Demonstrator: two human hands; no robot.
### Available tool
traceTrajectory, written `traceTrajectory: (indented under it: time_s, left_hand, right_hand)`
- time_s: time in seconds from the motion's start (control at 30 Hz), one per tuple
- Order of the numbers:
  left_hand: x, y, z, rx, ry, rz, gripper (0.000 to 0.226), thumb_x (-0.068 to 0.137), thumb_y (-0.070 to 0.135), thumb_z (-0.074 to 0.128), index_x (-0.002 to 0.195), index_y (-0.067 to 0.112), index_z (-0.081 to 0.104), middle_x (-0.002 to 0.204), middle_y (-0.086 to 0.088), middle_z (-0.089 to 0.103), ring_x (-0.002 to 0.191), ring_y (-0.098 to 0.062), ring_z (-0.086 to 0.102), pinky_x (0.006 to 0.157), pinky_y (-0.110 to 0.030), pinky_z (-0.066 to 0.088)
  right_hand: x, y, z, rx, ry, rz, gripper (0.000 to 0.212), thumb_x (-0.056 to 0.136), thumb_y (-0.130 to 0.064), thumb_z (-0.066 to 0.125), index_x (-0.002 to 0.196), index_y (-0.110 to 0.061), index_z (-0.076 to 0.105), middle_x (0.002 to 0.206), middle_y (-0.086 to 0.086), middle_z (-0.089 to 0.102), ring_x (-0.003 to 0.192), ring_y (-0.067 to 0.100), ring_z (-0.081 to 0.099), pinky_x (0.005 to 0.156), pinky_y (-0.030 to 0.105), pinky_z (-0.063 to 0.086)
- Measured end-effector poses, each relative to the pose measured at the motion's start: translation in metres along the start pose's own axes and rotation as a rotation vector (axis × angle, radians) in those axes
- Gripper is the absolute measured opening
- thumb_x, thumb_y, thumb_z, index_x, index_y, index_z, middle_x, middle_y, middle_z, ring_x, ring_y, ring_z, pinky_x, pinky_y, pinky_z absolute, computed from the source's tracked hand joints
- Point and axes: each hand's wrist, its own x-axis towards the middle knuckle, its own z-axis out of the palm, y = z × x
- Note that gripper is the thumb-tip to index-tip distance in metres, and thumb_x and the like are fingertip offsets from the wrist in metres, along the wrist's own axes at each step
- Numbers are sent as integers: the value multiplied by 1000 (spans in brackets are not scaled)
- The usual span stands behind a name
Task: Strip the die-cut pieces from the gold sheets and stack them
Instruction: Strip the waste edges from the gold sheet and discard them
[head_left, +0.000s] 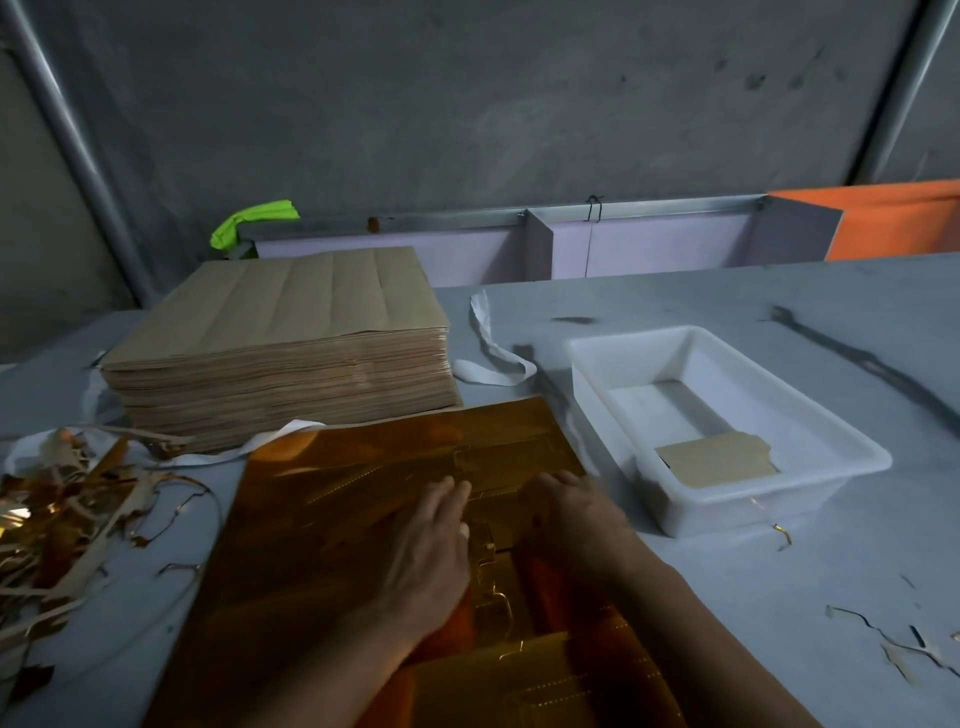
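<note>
— Gold sheet is lying flat on the table, the left hand pressing down on it, fingers straight.
— The right hand is resting alongside, fingers bending; pinching anything, I cannot tell.

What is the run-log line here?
stage: stripping | left hand: flat on gold sheet | right hand: grip unclear | white tray: one piece inside
</note>
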Motion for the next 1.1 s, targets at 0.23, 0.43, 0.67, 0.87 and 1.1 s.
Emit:
traceTrajectory:
  time_s: [0.23,0.43,0.67,0.87,1.1]
  left_hand:
    - [1,-5,15,103,-1,-1,48,107,26,23,155,33,17,163,11,12,149,-6,4,114,-23,-2]
    - [-1,-5,13,49,34,12,46,107,30,23,153,34,23,162,11,19,149,-6,9,114,-22,3]
    - [1,-7,14,82,40,23,47,107,28,23,154,32,21,162,10,17,149,-6,7,114,-21,-4]
    - [2,-9,17,87,47,13,49,106,30,26,155,32,18,163,11,11,149,-7,5,113,-23,-1]
    - [3,-7,16,154,11,3,50,106,33,24,155,30,18,163,10,14,148,-9,9,117,-28,10]
  right_hand:
    - [8,14,11,-35,-39,-3,51,88,-45,67,133,-29,48,134,-4,48,119,18,46,94,32,48]
    - [5,14,12,-45,8,-99,31,94,-43,60,121,-28,58,123,-3,55,109,13,50,88,28,49]
    - [1,10,8,31,39,-168,21,100,-30,53,115,-25,66,114,-3,61,99,12,56,86,29,52]
    - [-1,6,11,91,91,-132,15,103,-28,48,108,-25,62,100,-5,63,88,12,61,80,31,54]
    - [-5,7,13,105,134,-109,12,103,-29,47,102,-24,57,92,-4,63,80,13,60,70,29,52]
